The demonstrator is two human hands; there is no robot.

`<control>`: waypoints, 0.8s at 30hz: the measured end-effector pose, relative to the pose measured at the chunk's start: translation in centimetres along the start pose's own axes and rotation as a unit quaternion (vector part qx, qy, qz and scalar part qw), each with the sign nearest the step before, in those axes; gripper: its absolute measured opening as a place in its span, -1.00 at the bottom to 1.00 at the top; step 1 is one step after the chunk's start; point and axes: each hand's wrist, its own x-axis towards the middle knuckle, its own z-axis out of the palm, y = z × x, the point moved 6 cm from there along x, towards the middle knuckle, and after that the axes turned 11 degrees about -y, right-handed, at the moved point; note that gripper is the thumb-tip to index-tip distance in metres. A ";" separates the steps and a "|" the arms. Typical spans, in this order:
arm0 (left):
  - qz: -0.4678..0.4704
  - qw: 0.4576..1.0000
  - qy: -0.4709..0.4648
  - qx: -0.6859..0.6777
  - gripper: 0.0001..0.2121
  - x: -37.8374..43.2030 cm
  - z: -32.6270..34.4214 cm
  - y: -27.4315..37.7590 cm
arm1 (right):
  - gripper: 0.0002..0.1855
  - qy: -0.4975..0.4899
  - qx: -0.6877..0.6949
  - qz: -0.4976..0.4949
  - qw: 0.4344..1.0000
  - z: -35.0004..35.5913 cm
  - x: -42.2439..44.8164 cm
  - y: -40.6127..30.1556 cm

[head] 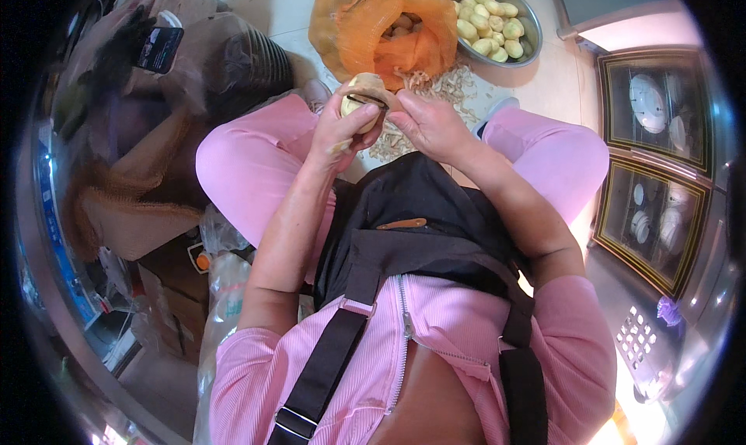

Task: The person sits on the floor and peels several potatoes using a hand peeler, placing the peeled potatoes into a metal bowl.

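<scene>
My left hand (348, 131) grips a pale, mostly peeled potato (353, 108), its thumb laid along the near side. My right hand (428, 122) is closed around the handle of a peeler (368, 99), whose head lies across the potato. The fingers cover most of that handle. Just beyond my hands, an orange mesh sack (355, 31) gapes toward me with unpeeled potatoes (402, 24) inside. Potato peelings (460, 89) are scattered on the floor beneath my hands and in front of the sack. A metal bowl (533, 37) beside it holds several peeled potatoes (482, 21).
My bent knees in pink trousers (250, 154) flank the work. On the left are stacked dark containers (262, 57), cardboard (134, 223) and plastic bags (224, 282). A cabinet with glass doors (653, 104) stands close on the right, with dishes behind the glass.
</scene>
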 end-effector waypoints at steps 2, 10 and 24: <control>-0.003 1.000 -0.011 -0.001 -0.68 -0.2 -0.2 0.3 | -0.63 0.009 -0.006 0.027 1.000 -0.1 0.1 0.9; -0.005 0.998 -0.016 0.054 -0.53 -0.1 0.0 0.6 | -0.72 -0.024 0.172 0.165 0.971 0.0 -0.3 2.8; -0.008 0.992 -0.043 -0.118 -0.54 -0.4 0.9 0.3 | -0.68 0.028 0.079 0.022 0.996 0.1 0.0 -0.9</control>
